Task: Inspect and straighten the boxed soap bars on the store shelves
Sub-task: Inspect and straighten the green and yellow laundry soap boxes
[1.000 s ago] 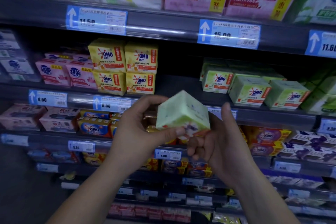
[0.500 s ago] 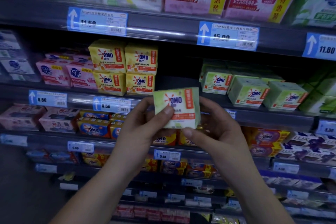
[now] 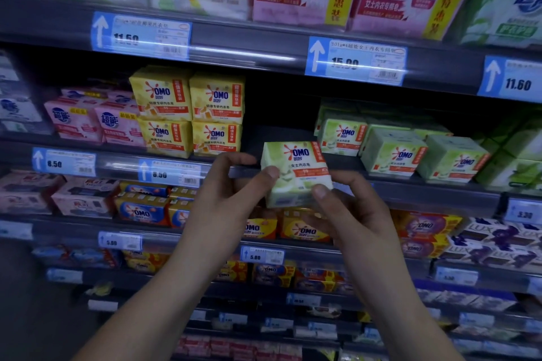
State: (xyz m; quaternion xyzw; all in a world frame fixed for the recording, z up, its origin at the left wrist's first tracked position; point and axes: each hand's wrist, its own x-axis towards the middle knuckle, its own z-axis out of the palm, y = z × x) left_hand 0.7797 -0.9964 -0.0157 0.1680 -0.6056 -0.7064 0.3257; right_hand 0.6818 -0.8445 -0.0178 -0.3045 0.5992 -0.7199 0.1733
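One green OMO soap box (image 3: pixel 296 176), held in the air before the middle shelf (image 3: pixel 425 189), just left of the green OMO row (image 3: pixel 393 155).

Left grip (image 3: pixel 223 202): thumb on the front face, fingers behind, closed round the box's left edge.

Right grip (image 3: pixel 352 214): thumb on the lower right corner, fingers curled beneath, likewise holding the box.

Change: a second ago the box showed a plain side, corner upward. Now its printed front faces outward, slightly tilted, and it sits further right, before the dark gap beside the yellow OMO stack (image 3: pixel 190 114).

Reading: inspection appears finished, and the box looks oriented for return, label forward.

Outstanding: seating it square with its neighbours.
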